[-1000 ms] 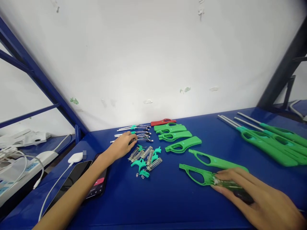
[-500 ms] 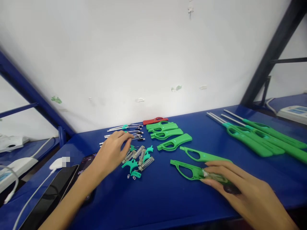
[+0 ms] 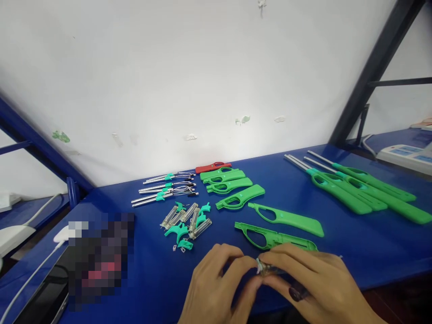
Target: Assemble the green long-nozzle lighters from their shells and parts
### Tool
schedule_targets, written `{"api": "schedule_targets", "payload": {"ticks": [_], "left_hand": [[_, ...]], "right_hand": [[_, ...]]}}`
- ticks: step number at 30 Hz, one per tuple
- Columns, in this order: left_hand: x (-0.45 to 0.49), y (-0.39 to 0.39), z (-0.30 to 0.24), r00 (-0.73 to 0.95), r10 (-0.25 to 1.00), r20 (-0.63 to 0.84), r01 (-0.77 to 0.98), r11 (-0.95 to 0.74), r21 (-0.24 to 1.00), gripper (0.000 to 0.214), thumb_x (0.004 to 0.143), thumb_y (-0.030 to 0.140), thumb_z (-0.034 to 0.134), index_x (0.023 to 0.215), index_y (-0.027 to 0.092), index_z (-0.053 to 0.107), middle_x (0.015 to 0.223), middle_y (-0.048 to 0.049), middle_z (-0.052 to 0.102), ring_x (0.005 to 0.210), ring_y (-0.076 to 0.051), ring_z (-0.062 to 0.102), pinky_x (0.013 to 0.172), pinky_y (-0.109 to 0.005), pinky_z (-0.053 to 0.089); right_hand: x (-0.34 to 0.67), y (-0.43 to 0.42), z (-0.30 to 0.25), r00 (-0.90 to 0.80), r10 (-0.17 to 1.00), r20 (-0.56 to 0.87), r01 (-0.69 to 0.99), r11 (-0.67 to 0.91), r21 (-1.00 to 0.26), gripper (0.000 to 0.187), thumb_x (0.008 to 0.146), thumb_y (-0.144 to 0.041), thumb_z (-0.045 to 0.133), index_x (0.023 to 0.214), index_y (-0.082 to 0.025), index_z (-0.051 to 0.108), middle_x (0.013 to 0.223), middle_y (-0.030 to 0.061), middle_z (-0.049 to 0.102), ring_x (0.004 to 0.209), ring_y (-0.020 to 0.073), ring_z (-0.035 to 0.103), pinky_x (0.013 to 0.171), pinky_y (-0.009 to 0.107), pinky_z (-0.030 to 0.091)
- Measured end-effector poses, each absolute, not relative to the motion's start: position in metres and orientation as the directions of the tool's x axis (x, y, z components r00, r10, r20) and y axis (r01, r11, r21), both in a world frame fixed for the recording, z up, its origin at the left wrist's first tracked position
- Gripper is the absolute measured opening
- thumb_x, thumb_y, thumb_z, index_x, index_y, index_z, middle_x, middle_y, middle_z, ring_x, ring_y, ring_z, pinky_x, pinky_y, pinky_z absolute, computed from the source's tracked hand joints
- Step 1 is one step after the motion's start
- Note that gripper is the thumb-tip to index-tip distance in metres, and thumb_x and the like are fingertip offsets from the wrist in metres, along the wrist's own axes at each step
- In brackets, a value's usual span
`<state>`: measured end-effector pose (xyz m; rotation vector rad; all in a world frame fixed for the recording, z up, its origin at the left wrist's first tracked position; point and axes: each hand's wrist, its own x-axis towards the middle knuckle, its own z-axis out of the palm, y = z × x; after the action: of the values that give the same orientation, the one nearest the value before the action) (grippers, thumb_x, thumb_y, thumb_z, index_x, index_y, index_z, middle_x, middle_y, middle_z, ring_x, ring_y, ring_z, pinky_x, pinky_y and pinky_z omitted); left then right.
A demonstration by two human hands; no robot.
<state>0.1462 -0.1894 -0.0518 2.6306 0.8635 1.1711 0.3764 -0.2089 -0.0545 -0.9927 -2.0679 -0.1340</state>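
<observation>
Both hands meet at the near edge of the blue table [image 3: 354, 243]. My left hand [image 3: 216, 288] pinches a small clear part [image 3: 266, 268] at its left end. My right hand [image 3: 313, 285] curls over the same part from the right, fingers closed on it. Just beyond the fingers lies a green lighter shell half [image 3: 270, 237], and past it a second green shell half [image 3: 286, 218]. A pile of clear tubes and teal triggers [image 3: 185, 222] sits to the left of the hands. Metal nozzle rods with wires [image 3: 165, 189] lie further back.
Several green handle shells [image 3: 229, 184] and one red shell [image 3: 212, 167] lie near the white wall. Assembled green long-nozzle lighters [image 3: 351, 189] rest at the right. A phone with a white cable [image 3: 50, 288] is at the left. Blue shelf frame posts [image 3: 371, 76] stand at both sides.
My left hand left the nozzle rods and came back to the near edge to meet my right hand. Both now pinch the small clear part. The view has shifted left and down.
</observation>
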Motion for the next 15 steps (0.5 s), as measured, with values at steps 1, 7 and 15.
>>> {"api": "schedule_targets", "payload": {"ticks": [1, 7, 15], "left_hand": [[0.146, -0.189, -0.054, 0.53, 0.557, 0.639, 0.442, -0.825, 0.353, 0.018, 0.106, 0.016, 0.065, 0.123, 0.023, 0.065, 0.103, -0.0045, 0.073, 0.087, -0.017, 0.073, 0.078, -0.028, 0.063], [0.145, -0.191, -0.06, 0.519, 0.584, 0.624, 0.454, -0.807, 0.378, 0.018, 0.105, 0.006, 0.059, 0.113, 0.021, 0.067, 0.099, -0.0049, 0.074, 0.081, -0.017, 0.07, 0.072, -0.029, 0.06], [0.146, -0.193, -0.064, 0.522, 0.614, 0.592, 0.447, -0.788, 0.422, 0.021, 0.104, 0.004, 0.055, 0.109, 0.021, 0.068, 0.097, -0.0052, 0.074, 0.079, -0.018, 0.069, 0.068, -0.031, 0.058]], "right_hand": [[0.375, -0.209, -0.057, -0.355, 0.607, 0.711, 0.689, 0.684, -0.24, 0.015, 0.114, -0.036, 0.059, 0.112, -0.026, 0.07, 0.088, -0.0049, 0.079, 0.065, 0.0111, 0.077, 0.06, 0.024, 0.058], [0.373, -0.21, -0.067, -0.39, 0.607, 0.692, 0.684, 0.694, -0.224, 0.012, 0.112, -0.032, 0.063, 0.112, -0.024, 0.073, 0.089, -0.0022, 0.081, 0.065, 0.0129, 0.078, 0.062, 0.023, 0.061], [0.374, -0.208, -0.065, -0.411, 0.6, 0.686, 0.675, 0.706, -0.214, 0.016, 0.11, -0.032, 0.065, 0.109, -0.024, 0.079, 0.09, -0.0002, 0.084, 0.064, 0.0136, 0.078, 0.065, 0.022, 0.063]]}}
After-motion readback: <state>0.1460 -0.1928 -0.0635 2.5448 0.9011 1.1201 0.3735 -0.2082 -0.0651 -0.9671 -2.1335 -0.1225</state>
